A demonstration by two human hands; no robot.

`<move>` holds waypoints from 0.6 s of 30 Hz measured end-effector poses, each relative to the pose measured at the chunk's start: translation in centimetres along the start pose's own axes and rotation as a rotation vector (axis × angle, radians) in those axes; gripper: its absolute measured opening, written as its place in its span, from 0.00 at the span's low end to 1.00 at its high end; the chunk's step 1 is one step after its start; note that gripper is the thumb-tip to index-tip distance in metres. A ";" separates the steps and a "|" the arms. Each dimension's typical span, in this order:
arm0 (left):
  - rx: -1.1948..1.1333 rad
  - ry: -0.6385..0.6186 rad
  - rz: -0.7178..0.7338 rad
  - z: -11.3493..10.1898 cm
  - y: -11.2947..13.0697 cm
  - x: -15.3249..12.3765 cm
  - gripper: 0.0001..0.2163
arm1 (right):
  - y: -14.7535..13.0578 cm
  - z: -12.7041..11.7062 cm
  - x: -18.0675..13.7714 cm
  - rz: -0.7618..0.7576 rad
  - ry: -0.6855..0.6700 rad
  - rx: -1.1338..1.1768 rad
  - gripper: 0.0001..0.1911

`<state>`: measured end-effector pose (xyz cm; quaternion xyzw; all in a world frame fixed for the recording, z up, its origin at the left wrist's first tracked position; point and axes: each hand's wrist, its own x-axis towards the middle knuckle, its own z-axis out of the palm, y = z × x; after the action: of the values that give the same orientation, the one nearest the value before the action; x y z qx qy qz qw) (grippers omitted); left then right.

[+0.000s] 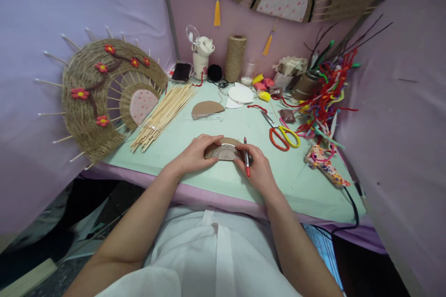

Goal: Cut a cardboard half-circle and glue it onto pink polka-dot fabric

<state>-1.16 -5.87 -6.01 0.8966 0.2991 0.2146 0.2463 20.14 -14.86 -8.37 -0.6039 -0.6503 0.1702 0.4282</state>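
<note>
A clear protractor (228, 151) lies over a brown cardboard half-circle (230, 140) near the table's front edge. My left hand (198, 154) is closed on the left end of both pieces, thumb along the straight edge. My right hand (258, 169) pinches their right end and also holds a red-tipped pencil (246, 158), which stands nearly upright between its fingers. Beyond them lies a second cardboard half-circle (208, 109). Scissors (281, 133) with one red and one yellow handle rest to the right, blades apart.
Thin wooden sticks (163, 118) lie in a bundle at left beside a twine-wrapped fan (80, 74). White paper pieces (240, 94), a twine spool (236, 58) and a white cup (201, 60) stand further back. Right are pipe cleaners (334, 88) and a patterned glue gun (327, 165) with its cord.
</note>
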 end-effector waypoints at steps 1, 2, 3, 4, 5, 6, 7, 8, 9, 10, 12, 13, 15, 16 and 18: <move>0.001 0.000 0.000 0.0 0.0 0.0 0.28 | 0.0 0.0 0.0 0.001 0.001 0.001 0.15; 0.002 0.000 -0.002 0.0 0.1 0.0 0.28 | 0.0 0.0 0.0 0.002 0.001 0.002 0.15; 0.004 0.000 -0.004 -0.1 0.1 0.0 0.28 | 0.1 0.0 0.0 0.003 0.002 0.004 0.15; 0.007 -0.002 -0.006 -0.1 0.2 0.0 0.28 | 0.1 0.0 0.0 0.002 0.001 0.005 0.15; 0.008 -0.003 -0.008 -0.1 0.2 0.0 0.28 | 0.1 0.0 0.0 0.001 0.002 0.007 0.16; 0.008 -0.005 -0.009 -0.1 0.2 0.0 0.28 | 0.1 0.0 0.0 0.000 0.003 0.008 0.16; 0.008 -0.008 -0.009 -0.1 0.2 0.0 0.28 | 0.1 0.0 -0.1 0.000 0.002 0.010 0.16; 0.007 -0.011 -0.008 -0.1 0.2 0.1 0.28 | 0.2 0.0 -0.1 0.000 0.001 0.013 0.16; 0.004 -0.014 -0.008 -0.1 0.2 0.1 0.28 | 0.1 0.0 -0.1 0.002 0.001 0.016 0.16; 0.001 -0.017 -0.009 -0.1 0.1 0.1 0.28 | 0.1 0.0 -0.1 0.003 0.000 0.020 0.16; -0.003 -0.020 -0.012 -0.1 0.1 0.0 0.28 | 0.1 0.0 -0.1 0.004 0.001 0.027 0.16; -0.003 -0.017 -0.013 -0.1 0.1 0.0 0.28 | 0.1 0.0 -0.1 0.004 0.001 0.028 0.16; -0.002 -0.012 -0.012 -0.1 0.1 0.0 0.28 | 0.1 0.0 -0.1 0.004 0.001 0.027 0.16; -0.002 -0.012 -0.011 -0.1 0.1 0.0 0.28 | 0.1 0.0 -0.1 0.005 -0.001 0.026 0.16; -0.006 -0.013 -0.011 -0.1 0.1 0.0 0.29 | 0.1 0.0 -0.1 0.010 -0.001 0.025 0.16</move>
<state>-1.15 -5.92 -5.88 0.8956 0.3016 0.2084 0.2520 20.21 -14.97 -8.46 -0.6017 -0.6455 0.1807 0.4344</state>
